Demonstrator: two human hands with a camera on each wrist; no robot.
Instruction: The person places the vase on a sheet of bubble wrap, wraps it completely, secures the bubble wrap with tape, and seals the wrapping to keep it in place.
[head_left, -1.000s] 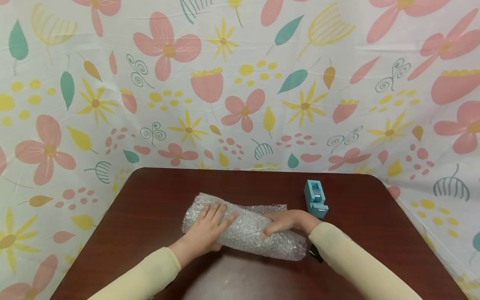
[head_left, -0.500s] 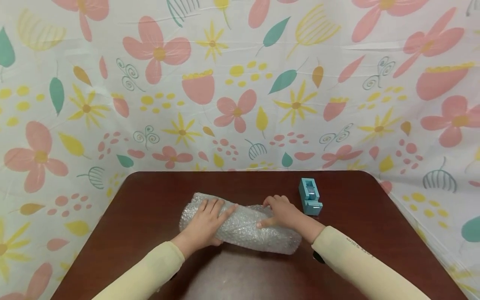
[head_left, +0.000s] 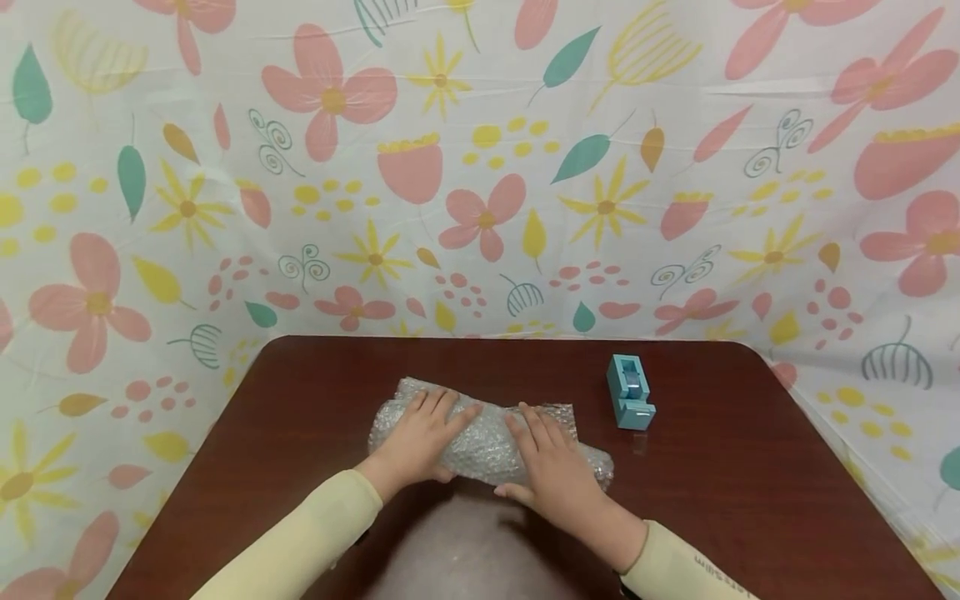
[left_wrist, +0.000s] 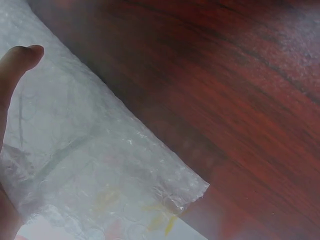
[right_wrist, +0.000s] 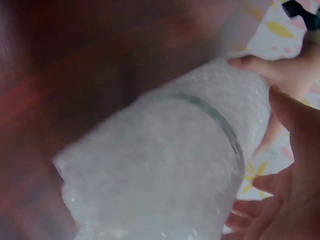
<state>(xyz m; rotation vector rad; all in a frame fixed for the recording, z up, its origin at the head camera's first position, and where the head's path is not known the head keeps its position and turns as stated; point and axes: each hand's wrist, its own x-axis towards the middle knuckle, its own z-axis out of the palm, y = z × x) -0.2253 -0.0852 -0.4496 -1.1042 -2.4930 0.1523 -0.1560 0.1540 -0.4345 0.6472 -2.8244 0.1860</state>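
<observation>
A long bundle of bubble wrap (head_left: pixel 480 442) lies across the table in front of me, slightly slanted. My left hand (head_left: pixel 420 435) holds its left part, fingers over the top and thumb at the near side. On the right part rests my right hand (head_left: pixel 558 475), its fingers spread and fairly straight across the wrap, thumb toward the near edge. Behind the right fingers a flap of the wrap sticks out. Up close in the right wrist view, a curved grey-green line shows through the bubble wrap (right_wrist: pixel 150 160); what lies inside is hidden.
A light blue tape dispenser (head_left: pixel 630 393) stands at the back right of the dark red-brown table (head_left: pixel 720 467). Behind the table's far edge hangs a white cloth (head_left: pixel 480 150) with flowers and leaves, which also runs along both sides.
My right hand has gone from the far side of the bundle's right part to lying over its top from the near side. The left hand keeps its place on the bundle.
</observation>
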